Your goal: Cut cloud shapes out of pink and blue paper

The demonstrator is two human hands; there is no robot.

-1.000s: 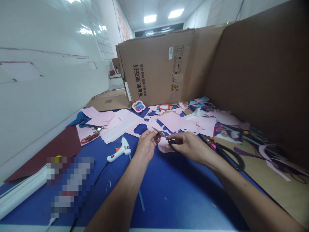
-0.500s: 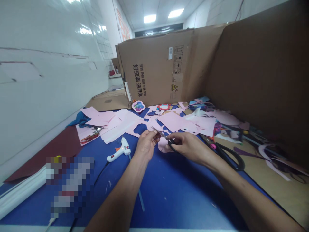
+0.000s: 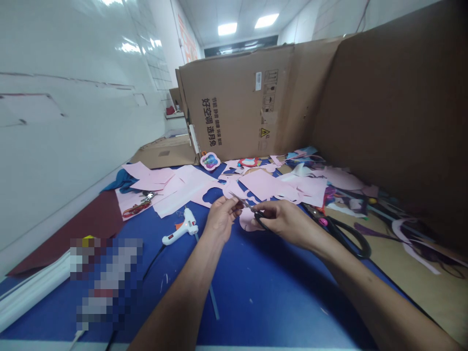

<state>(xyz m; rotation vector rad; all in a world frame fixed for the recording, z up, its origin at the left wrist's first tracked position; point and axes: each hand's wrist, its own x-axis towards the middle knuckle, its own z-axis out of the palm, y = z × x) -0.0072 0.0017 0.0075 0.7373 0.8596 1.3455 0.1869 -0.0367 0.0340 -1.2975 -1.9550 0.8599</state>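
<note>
My right hand [image 3: 288,222] grips a small pair of scissors [image 3: 252,209] by its black handles, blades pointing up and left. My left hand [image 3: 221,218] is closed in a pinch near the blade tips; what it pinches is too small to make out. A pink cut-out shape [image 3: 247,222] lies on the blue surface [image 3: 256,287] just under and between both hands.
A white glue gun [image 3: 181,230] lies left of my hands. Large black scissors [image 3: 343,231] lie to the right. Pink paper sheets [image 3: 183,187] and scraps cover the back. Small red scissors [image 3: 137,207] lie at the left. Cardboard walls [image 3: 395,112] enclose the back and right.
</note>
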